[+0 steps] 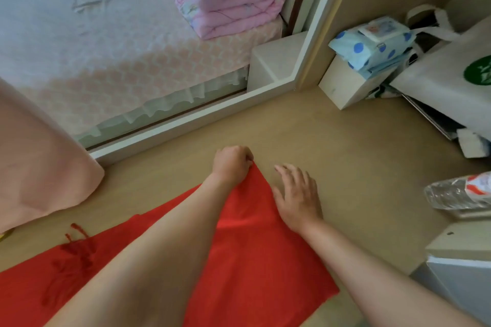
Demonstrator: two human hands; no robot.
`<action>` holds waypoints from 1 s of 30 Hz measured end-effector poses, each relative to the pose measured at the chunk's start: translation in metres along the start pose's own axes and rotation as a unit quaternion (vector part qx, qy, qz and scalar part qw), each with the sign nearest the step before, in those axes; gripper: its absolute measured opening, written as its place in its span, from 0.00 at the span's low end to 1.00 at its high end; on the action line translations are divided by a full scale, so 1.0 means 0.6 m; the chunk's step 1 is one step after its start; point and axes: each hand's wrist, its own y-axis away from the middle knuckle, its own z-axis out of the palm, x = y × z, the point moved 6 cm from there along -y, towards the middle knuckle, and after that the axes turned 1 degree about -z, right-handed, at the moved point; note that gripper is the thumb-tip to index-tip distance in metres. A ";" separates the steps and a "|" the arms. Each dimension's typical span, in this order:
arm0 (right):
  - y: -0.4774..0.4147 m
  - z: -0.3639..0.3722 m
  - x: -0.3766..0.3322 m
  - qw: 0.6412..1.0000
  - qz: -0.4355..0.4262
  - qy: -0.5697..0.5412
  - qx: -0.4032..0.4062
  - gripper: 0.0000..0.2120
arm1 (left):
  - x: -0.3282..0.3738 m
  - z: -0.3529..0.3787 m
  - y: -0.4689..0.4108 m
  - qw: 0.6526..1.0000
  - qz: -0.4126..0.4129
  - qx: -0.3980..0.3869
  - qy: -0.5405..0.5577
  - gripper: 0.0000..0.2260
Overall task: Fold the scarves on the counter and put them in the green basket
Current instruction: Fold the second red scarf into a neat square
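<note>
A red scarf [255,255] lies spread across the tan wooden counter [332,146], its tasselled fringe [77,244] at the lower left. My left hand [232,163] is closed on the scarf's far corner, pinching it against the counter. My right hand [297,194] rests flat beside it, fingers spread, along the scarf's right edge. My forearms cover much of the cloth. No green basket is in view.
A pink cloth [39,167] hangs over the counter's left side. At the right stand a white box [348,87] with blue dotted packs [372,45], a white bag [451,69], a plastic bottle [459,191] and a white container [462,260]. A mirror [132,34] reflects a bed.
</note>
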 end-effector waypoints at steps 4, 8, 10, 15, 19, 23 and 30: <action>0.053 0.050 0.006 0.991 -0.088 0.088 -0.050 0.25 | 0.014 -0.019 -0.016 0.993 0.019 0.115 0.035 0.07; 0.064 0.044 0.025 0.992 -0.023 0.118 -0.040 0.25 | 0.030 -0.017 0.008 0.985 0.082 0.151 -0.010 0.11; 0.051 0.029 0.014 0.992 -0.011 0.119 -0.026 0.25 | 0.030 -0.016 0.050 0.979 0.085 0.185 -0.009 0.12; -0.007 0.019 -0.073 0.994 -0.093 0.034 -0.044 0.26 | -0.010 0.001 0.188 0.971 0.097 0.214 -0.047 0.10; -0.020 0.062 -0.145 0.971 -0.161 0.027 -0.176 0.35 | -0.094 0.007 0.283 0.976 0.026 0.198 -0.088 0.11; -0.026 0.089 -0.113 0.958 -0.150 0.091 -0.226 0.37 | -0.213 0.012 0.351 0.981 -0.085 0.140 -0.103 0.24; -0.028 0.086 -0.093 0.948 -0.125 0.162 -0.244 0.37 | -0.288 -0.004 0.359 0.988 -0.077 0.054 -0.125 0.28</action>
